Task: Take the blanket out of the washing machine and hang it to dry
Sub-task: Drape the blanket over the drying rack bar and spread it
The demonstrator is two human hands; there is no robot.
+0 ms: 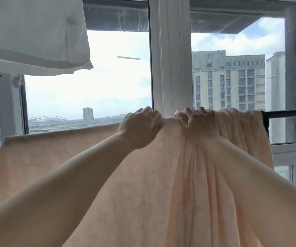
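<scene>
blanket (143,184): peach fleece, already out of the washer & draped over the dark rod (290,112). We read it as mid-hang, not finished.
rod: only the right end shows bare; the rest is under fabric. Runs horiz. in front of the window (118,86), prob. placed there for light and air.
left hand (140,127): fingers curled over the top fold at the rod line, grasping fabric. We judge it's anchoring the flat section so it doesn't slide.
right hand (196,122): clenched on a bunch of fabric at the rod, just beside the left hand, not touching it. Pleats fan down from this grip, so it's carrying gathered cloth.
why both up top: we think we're spreading the blanket along the rod; the bunch needs to go right, toward the bare end.
blanket left side: flat, top edge sags lower toward the far left. Can't tell if that part sits on the rod or just hangs taut.
blanket right side: gathered w/ many folds, bad for drying till smoothed.
white item (36,32): pillow-like, hanging top left, well apart from the blanket. Support not visible.
counts: hands 2, blankets 1, rods 1 visible, white hung items 1.
washer: not in view.
outside: buildings thru the glass, irrelevant to the job.
risk: wet fleece is heavy; uneven load could drag it off to one side if we let go now.
</scene>
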